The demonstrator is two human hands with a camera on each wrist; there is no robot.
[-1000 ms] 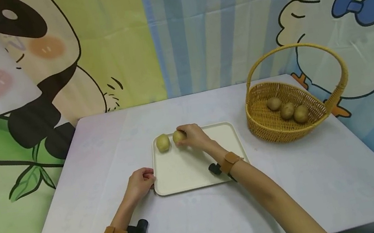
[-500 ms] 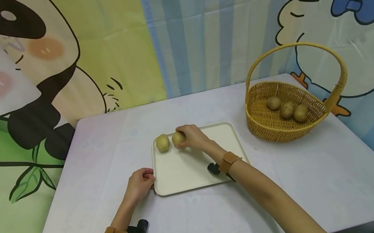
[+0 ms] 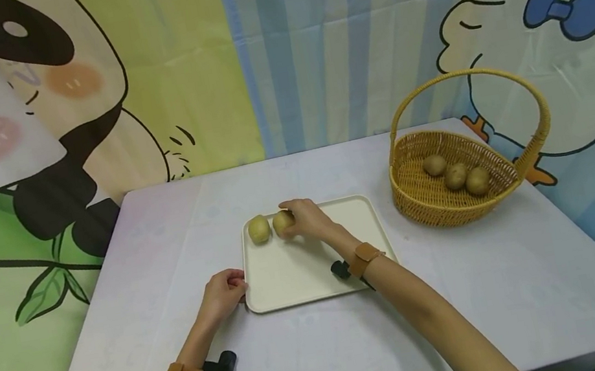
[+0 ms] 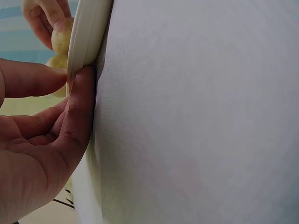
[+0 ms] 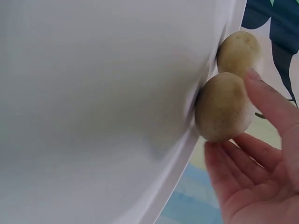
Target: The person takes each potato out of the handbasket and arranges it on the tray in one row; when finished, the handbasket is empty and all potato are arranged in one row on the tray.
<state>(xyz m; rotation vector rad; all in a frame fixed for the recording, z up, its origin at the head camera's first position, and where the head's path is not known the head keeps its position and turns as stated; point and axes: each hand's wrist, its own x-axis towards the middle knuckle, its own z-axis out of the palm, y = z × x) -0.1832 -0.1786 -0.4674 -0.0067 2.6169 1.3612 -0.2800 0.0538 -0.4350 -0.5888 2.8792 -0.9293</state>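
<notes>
In the head view, a cream rectangular tray lies on the table with two yellowish potatoes near its far left corner. My right hand holds the right-hand potato; the right wrist view shows the thumb on one side of this potato and the fingers on the other. Close beside it sits the second potato, partly covered by the first in the right wrist view. At the tray's left edge, my left hand pinches the rim, thumb above and index finger beneath, as the left wrist view shows.
To the right of the tray stands a woven basket with a tall arched handle, holding three browner potatoes. A white cloth covers the table. Behind it hangs a cartoon-printed curtain.
My right hand has shifted the potato slightly left, closer to the other one on the tray. The left hand keeps its place at the rim.
</notes>
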